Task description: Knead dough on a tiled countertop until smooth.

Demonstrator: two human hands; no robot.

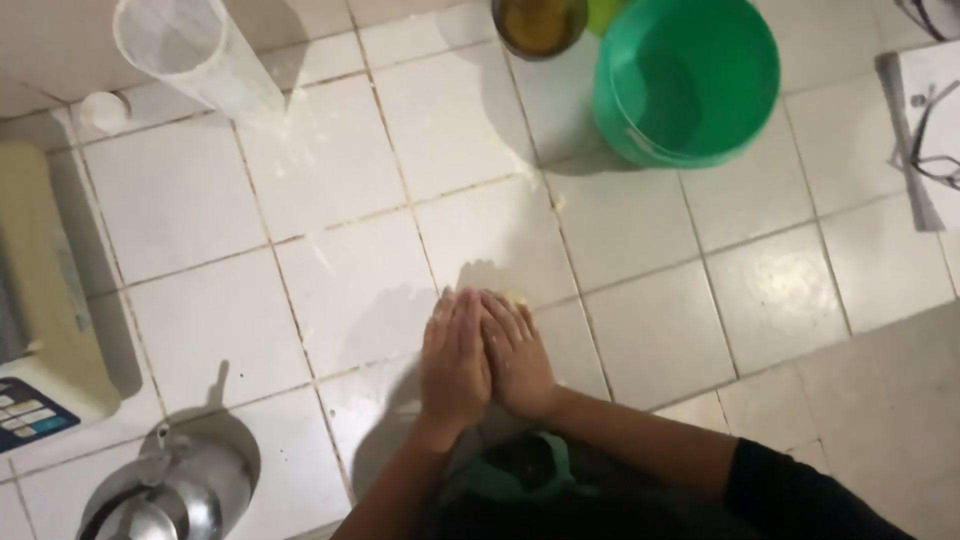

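Note:
My left hand (455,360) and my right hand (518,355) lie side by side, flat and palm down, pressing on the white tiled counter (330,170). The fingers are together and point away from me. A small pale yellowish lump, likely dough (513,297), peeks out past the fingertips of my right hand; most of it is hidden under the hands. Pale smears and crumbs mark the tiles beyond.
A green plastic bucket (690,80) stands at the back right, a brown-rimmed jar (538,22) beside it. A clear plastic measuring jug (190,50) sits back left. A cream weighing scale (40,300) lies at left, a steel kettle (165,490) front left. Glasses rest on paper (925,140) at right.

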